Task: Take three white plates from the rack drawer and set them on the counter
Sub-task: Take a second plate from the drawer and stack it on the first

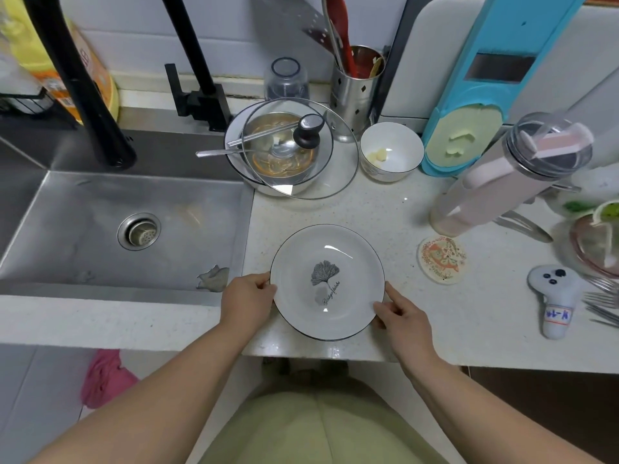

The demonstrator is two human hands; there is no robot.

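A white plate [326, 259] with a thin dark rim and a grey leaf print lies on the speckled counter [385, 212], close to its front edge. My left hand [246, 298] grips the plate's left rim, thumb on top. My right hand [400, 313] grips the lower right rim. Whether more plates lie stacked under this one cannot be told. The rack drawer is not in view.
A steel sink [110, 229] lies left of the counter. Behind the plate stand a dirty pot under a glass lid [294, 152], a white bowl [392, 152] and a utensil holder [356, 95]. To the right are a bottle [495, 182], a round coaster [442, 259] and forks [603, 303].
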